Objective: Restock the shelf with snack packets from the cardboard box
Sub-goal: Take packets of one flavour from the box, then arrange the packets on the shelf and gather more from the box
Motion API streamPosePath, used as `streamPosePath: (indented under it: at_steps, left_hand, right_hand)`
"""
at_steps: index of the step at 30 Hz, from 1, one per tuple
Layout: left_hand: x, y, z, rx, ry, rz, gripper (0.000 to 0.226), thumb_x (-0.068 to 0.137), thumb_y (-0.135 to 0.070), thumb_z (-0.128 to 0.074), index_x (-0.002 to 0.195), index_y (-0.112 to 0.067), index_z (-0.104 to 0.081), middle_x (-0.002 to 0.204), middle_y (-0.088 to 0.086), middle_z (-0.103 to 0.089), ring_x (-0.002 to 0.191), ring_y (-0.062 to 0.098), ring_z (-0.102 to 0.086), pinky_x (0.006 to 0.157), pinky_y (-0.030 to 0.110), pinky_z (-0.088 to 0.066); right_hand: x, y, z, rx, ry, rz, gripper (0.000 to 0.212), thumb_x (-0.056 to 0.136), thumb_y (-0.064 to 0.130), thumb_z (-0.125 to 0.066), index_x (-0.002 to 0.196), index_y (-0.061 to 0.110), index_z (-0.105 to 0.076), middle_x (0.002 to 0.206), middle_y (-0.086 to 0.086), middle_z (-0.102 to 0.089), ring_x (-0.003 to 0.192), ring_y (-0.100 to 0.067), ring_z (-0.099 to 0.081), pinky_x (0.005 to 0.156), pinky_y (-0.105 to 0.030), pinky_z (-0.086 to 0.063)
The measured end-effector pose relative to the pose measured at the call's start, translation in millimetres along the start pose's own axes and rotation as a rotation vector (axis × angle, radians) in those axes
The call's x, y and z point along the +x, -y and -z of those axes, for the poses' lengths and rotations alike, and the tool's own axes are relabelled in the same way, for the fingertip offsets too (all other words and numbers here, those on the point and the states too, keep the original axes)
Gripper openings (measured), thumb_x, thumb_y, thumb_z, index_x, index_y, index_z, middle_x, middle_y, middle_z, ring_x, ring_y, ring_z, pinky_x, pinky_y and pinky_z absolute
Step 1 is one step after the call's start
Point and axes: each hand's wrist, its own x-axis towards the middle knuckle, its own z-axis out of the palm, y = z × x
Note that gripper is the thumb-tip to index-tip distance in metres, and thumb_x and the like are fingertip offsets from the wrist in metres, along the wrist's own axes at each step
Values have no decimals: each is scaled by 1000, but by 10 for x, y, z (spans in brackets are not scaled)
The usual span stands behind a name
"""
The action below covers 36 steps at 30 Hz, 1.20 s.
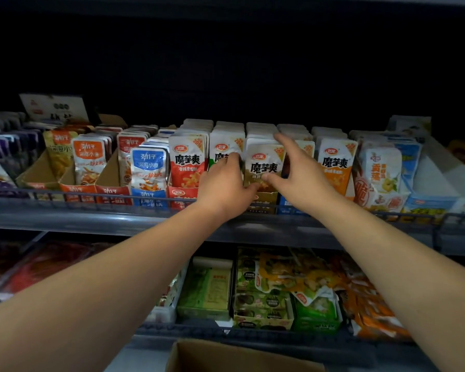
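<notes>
Currently: shelf [91, 214] cartons [113, 191] hold upright packet rows; cardboard box [226, 357] below, contents unseen. Left hand [223, 183] curls round front-centre brown packet [263, 165]; right hand [298, 173] pinches its right edge, fingers spread.

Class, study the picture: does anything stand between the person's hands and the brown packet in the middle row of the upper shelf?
Nothing visible does. Reaching over the shelf's front edge, the left hand and the right hand hold the brown packet by its two sides.
</notes>
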Motion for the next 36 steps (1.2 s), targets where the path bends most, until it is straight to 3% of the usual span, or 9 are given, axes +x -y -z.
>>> streamPosePath:
  at_steps: [5,12,15,17,22,26,30,33,36]
  left_hand:
    - [-47,25,-61,-79,-35,49,73,91,-52,-69,148,-16,-41,132,4,-61,121,26,-59,104,49,-48]
    - [-56,37,-54,-89,-24,48,72,92,-53,-67,147,-14,-42,131,5,-61,120,26,-59,103,47,-49]
    - [-91,28,-10,-152,-22,40,70,93,-47,-69,148,-14,-41,136,6,-57,123,26,-56,103,49,-50]
    - [-131,19,56,-204,-36,40,68,93,-44,-69,148,-14,-42,137,7,-54,124,25,-55,103,48,-51]
    - [-391,71,276,-270,-146,-12,50,95,-37,-68,138,-15,-52,119,1,-56,109,18,-56,96,41,-54]
    - [-865,299,245,-370,-122,-7,26,95,-34,-68,117,-23,-59,97,-7,-60,88,10,-59,79,34,-55]
    - [-1496,693,-90,-353,-46,94,15,94,-34,-69,104,-26,-62,87,-7,-62,81,9,-61,74,35,-54]
    - [-1995,1032,-428,-320,62,207,15,94,-36,-66,100,-22,-63,84,-5,-63,79,13,-62,74,38,-55]
    - [-2472,1358,-751,-290,208,294,20,96,-36,-64,106,-19,-64,96,-3,-62,86,15,-61,79,38,-55]
  right_hand:
    - [184,-8,-32,-84,56,-77,81,96,42,-62,158,28,-13,157,-10,-38,137,-31,-45,104,-38,-43]
    - [218,-50,-116,-133,-18,-54,82,94,42,-64,158,22,-16,149,-11,-46,132,-31,-48,100,-41,-47]
    - [99,-63,-64,-108,-94,-26,79,93,44,-65,156,23,-21,136,-10,-55,119,-28,-57,88,-37,-51]
    - [-36,-43,9,-85,-134,-33,75,93,43,-65,154,23,-27,136,-6,-53,118,-24,-56,90,-36,-50]
    - [-535,43,141,19,-137,-23,54,96,37,-62,144,22,-42,112,7,-54,98,-12,-57,86,-36,-53]
    - [-1094,5,-52,133,-71,-30,35,96,32,-63,129,27,-53,97,14,-58,82,-5,-59,76,-39,-55]
    - [-1800,-106,-523,142,49,-58,25,97,29,-61,121,25,-59,92,16,-58,77,-5,-59,67,-33,-54]
    - [-2370,-286,-965,91,245,-132,25,98,31,-59,122,25,-59,93,18,-57,77,-2,-57,65,-24,-52]
    - [-2889,-622,-1420,10,494,-252,27,100,34,-56,125,25,-57,93,18,-53,74,-2,-55,64,-24,-47]
